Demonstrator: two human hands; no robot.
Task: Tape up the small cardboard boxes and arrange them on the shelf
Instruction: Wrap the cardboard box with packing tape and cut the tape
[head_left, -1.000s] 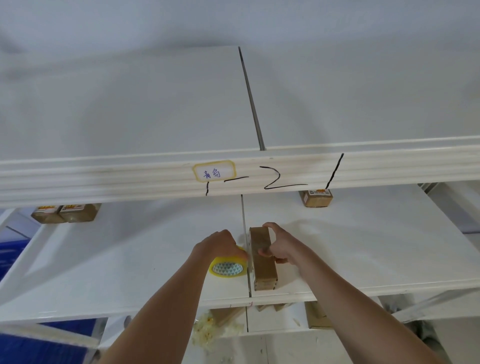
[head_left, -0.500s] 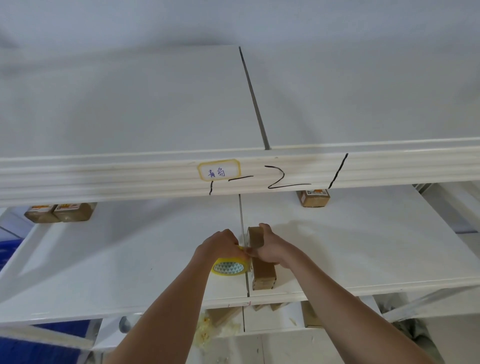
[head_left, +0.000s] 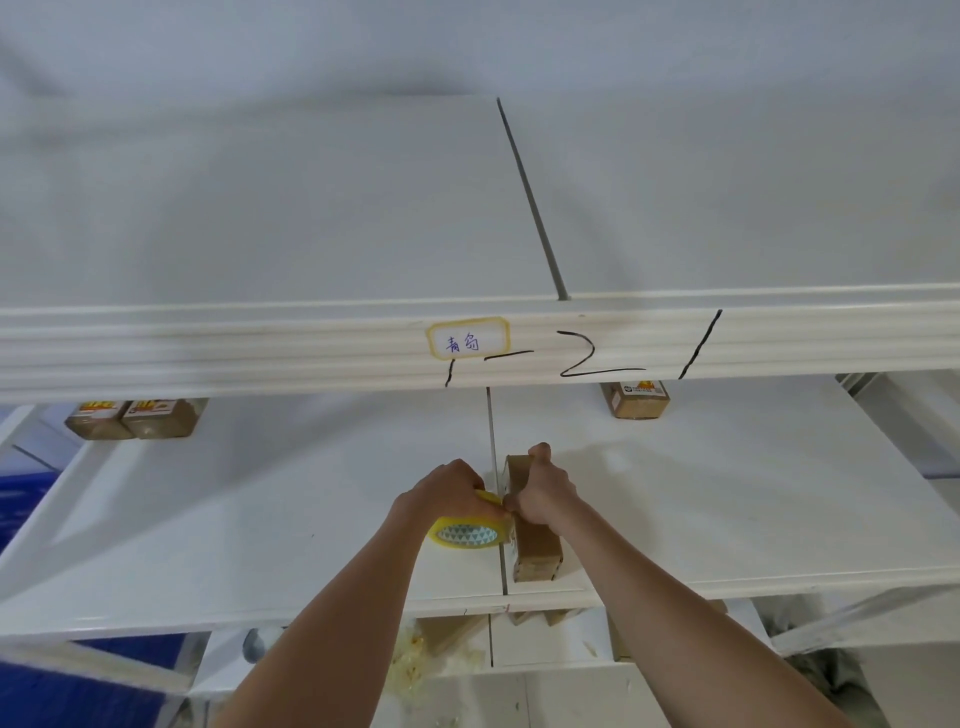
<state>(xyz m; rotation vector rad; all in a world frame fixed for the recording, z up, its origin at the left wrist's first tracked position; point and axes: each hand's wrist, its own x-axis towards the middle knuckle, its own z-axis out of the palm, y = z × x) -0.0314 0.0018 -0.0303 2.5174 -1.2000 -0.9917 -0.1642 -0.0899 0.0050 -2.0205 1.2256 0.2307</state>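
1. The right hand (head_left: 545, 491) curled its grip over the cardboard box (head_left: 535, 540); the left hand (head_left: 447, 491) gripped the tape roll (head_left: 467, 532) touching the box's left side.
2. The box looked light and stiff (best held across its narrow sides), though it could tip.
3. It stood on edge on the shelf (head_left: 727, 519), near the front lip, well apart from three taped boxes (head_left: 636, 402) farther back.

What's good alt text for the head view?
A left hand grips a yellow tape roll against a small cardboard box that the right hand holds on a white shelf. Three labelled boxes sit further back.
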